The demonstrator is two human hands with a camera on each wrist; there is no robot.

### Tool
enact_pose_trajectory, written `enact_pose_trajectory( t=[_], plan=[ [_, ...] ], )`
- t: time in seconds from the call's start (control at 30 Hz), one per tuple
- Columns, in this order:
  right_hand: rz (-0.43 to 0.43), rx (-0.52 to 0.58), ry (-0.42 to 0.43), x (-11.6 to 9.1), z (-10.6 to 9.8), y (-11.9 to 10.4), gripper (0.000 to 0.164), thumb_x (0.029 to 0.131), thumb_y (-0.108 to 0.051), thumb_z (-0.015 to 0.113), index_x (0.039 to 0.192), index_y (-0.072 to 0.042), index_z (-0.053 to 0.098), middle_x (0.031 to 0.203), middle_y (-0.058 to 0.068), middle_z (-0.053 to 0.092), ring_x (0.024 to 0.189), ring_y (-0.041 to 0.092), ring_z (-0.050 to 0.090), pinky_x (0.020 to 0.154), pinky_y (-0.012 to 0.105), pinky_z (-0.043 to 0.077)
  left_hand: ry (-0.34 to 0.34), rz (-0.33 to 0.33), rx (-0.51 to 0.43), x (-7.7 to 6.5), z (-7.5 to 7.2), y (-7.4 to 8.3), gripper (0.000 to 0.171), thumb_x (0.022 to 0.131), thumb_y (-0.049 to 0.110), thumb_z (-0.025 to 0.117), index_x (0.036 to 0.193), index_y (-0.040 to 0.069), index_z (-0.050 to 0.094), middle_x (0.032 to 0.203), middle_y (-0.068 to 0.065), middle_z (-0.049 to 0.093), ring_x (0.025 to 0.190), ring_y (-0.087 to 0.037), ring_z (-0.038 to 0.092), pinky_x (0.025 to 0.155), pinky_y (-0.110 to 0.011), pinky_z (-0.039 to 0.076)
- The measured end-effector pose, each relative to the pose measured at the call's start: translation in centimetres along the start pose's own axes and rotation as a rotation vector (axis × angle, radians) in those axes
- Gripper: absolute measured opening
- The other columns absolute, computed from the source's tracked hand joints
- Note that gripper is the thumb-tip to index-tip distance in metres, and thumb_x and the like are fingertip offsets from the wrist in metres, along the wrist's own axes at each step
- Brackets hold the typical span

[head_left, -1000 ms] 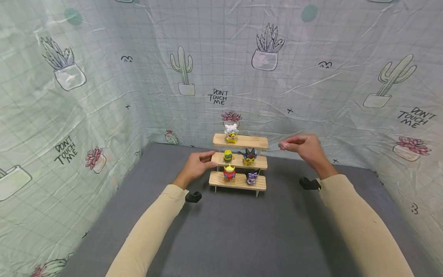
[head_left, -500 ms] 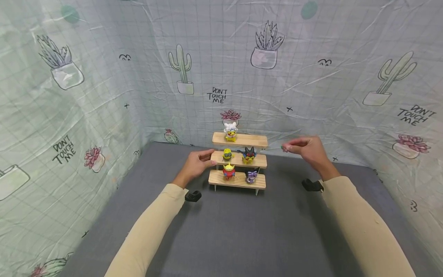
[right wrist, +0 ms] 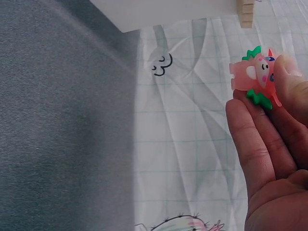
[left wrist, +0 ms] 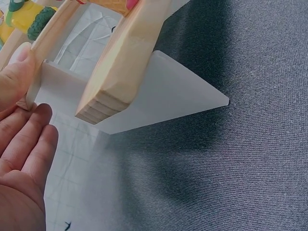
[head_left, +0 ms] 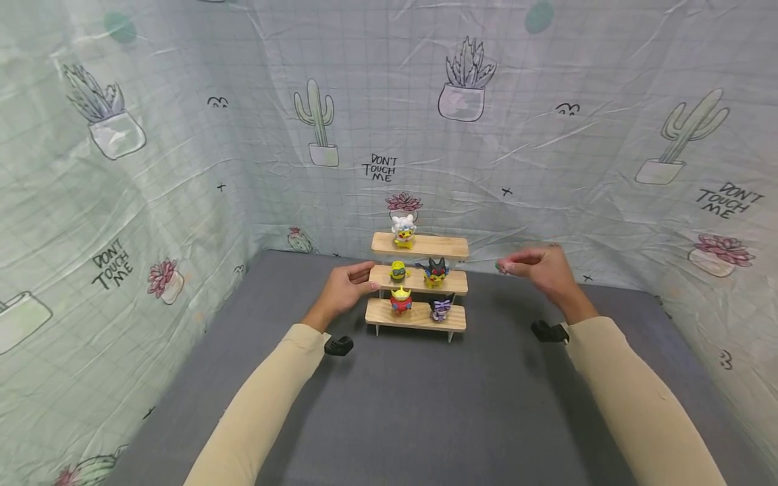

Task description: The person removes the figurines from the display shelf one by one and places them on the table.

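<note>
A three-tier wooden display stand (head_left: 419, 244) with translucent legs stands on the grey cloth. My left hand (head_left: 342, 290) pinches the left end of its middle board, thumb above and fingers beneath in the left wrist view. Right of the stand, my right hand (head_left: 547, 273) is raised, its thumb and fingers pinching a small pink figurine (right wrist: 245, 77) with green parts and a white face. One white-hooded yellow figurine (head_left: 404, 233) is on the top board. The middle board bears a goggled yellow figurine (head_left: 398, 271) and a dark-eared one (head_left: 435, 273).
On the bottom board are a red figurine (head_left: 401, 302) and a purple-and-black one (head_left: 440, 309). Behind the stand rises a curtain (head_left: 352, 202) printed with potted cacti, which also closes off both sides. Grey cloth (head_left: 395, 405) covers the surface in front.
My right hand has drawn a little to the right, away from the stand, with the pink figurine in its fingers. The left hand keeps its grip on the middle board.
</note>
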State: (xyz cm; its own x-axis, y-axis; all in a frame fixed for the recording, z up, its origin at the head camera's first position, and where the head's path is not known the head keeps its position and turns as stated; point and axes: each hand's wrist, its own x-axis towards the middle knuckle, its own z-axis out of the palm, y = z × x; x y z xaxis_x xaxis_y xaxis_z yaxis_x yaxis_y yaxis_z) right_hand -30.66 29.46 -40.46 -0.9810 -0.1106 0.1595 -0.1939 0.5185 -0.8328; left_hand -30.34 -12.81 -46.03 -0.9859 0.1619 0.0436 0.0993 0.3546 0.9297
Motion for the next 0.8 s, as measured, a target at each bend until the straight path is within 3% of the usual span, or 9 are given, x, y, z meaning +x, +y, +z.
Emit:
enact_pose_trajectory(
  t=[0.23, 0.53, 0.8],
  plan=[
    [0.039, -0.008, -0.019, -0.4, 0.1, 0.8, 0.035, 0.095, -0.032, 0.079, 0.114, -0.002, 0.08, 0.094, -0.005, 0.083, 0.089, 0.0, 0.073, 0.081, 0.014, 0.057, 0.006, -0.018, -0.023, -0.1, 0.0, 0.1, 0.058, 0.095, 0.014, 0.078, 0.149, 0.008, 0.058, 0.157, -0.014, 0.053, 0.145, -0.029, 0.054, 0.111, -0.039, 0.056],
    [0.002, 0.039, -0.024, -1.2, -0.1, 1.7, 0.033, 0.096, -0.025, 0.078, 0.114, 0.003, 0.079, 0.093, -0.003, 0.083, 0.089, 0.004, 0.076, 0.081, 0.012, 0.058, -0.005, -0.005, -0.024, 0.3, 0.5, 0.3, 0.058, 0.095, 0.014, 0.079, 0.149, 0.007, 0.059, 0.154, -0.018, 0.056, 0.142, -0.031, 0.057, 0.11, -0.04, 0.057],
    [0.068, 0.021, -0.049, -1.3, 0.5, 2.1, 0.039, 0.095, -0.032, 0.079, 0.116, 0.001, 0.079, 0.095, -0.002, 0.083, 0.091, 0.003, 0.076, 0.083, 0.013, 0.057, 0.013, -0.006, -0.032, 0.0, 0.2, 0.1, 0.058, 0.094, 0.012, 0.079, 0.148, 0.005, 0.059, 0.154, -0.017, 0.056, 0.144, -0.03, 0.055, 0.111, -0.04, 0.055]
  ],
)
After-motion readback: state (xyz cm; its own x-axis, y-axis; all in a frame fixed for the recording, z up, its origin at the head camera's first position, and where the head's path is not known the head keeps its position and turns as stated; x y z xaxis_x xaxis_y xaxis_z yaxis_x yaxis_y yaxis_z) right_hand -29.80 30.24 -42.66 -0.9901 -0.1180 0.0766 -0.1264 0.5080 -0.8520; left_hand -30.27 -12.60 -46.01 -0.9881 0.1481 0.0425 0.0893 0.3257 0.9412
